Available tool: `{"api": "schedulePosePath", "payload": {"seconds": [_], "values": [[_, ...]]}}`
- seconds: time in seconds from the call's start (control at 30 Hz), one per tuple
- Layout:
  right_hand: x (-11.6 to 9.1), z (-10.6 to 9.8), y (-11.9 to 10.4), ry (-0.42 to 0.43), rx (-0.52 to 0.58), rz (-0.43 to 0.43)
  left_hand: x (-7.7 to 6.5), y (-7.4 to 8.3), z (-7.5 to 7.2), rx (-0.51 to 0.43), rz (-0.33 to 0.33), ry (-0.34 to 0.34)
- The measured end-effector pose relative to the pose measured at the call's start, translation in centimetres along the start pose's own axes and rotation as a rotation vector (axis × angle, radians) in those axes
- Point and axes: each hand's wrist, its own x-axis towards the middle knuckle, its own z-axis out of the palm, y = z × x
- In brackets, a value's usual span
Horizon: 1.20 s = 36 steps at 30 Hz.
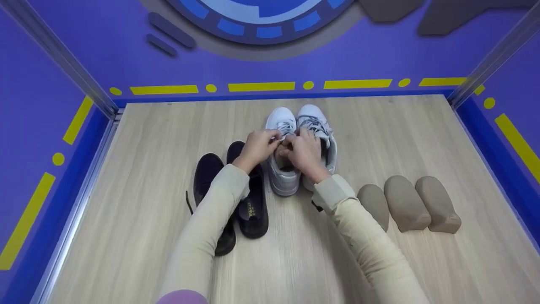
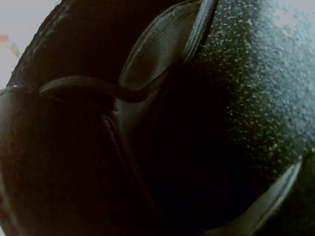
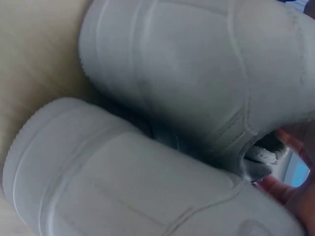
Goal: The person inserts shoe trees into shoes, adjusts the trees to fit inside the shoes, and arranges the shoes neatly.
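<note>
A pair of white sneakers with grey laces stands side by side in the middle, toes away from me. My left hand (image 1: 260,145) pinches the left white sneaker (image 1: 282,179) near its tongue, from the left side of the opening. From the right, my right hand (image 1: 304,151) pinches the same sneaker's tongue area; in the right wrist view, its fingers (image 3: 275,189) lie around a grey padded edge. A brown shoe insert (image 1: 282,157) shows inside that opening. The right white sneaker (image 1: 313,114) is partly hidden behind my right hand.
Two black shoes (image 1: 206,171) lie left, under my left forearm; a black shoe's lace and opening (image 2: 162,54) fill the left wrist view. Three brown shoe inserts (image 1: 407,202) lie in a row at right. Blue-purple walls (image 1: 270,69) enclose the wooden surface (image 1: 160,126).
</note>
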Motion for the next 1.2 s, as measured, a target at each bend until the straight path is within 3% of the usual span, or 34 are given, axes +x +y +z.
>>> {"api": "schedulePosePath", "payload": {"seconds": [0.37, 0.6, 0.8, 1.1, 1.2], "values": [[-0.1, -1.2, 1.1, -0.116, -0.096, -0.166, -0.1, -0.3, -0.1, 0.009, 0.005, 0.004], [-0.4, -0.8, 1.2, -0.222, -0.189, -0.128, -0.1, -0.3, 0.0, 0.005, 0.01, 0.01], [-0.3, -1.1, 1.4, -0.267, -0.19, -0.139, 0.0, -0.3, 0.2, 0.017, 0.02, 0.028], [-0.1, -1.2, 1.7, -0.387, -0.195, -0.122, 0.1, 0.0, 0.4, 0.023, 0.008, 0.003], [-0.1, -1.1, 1.7, -0.372, -0.174, -0.122, 0.1, 0.1, 0.4, 0.019, 0.007, 0.0]]}}
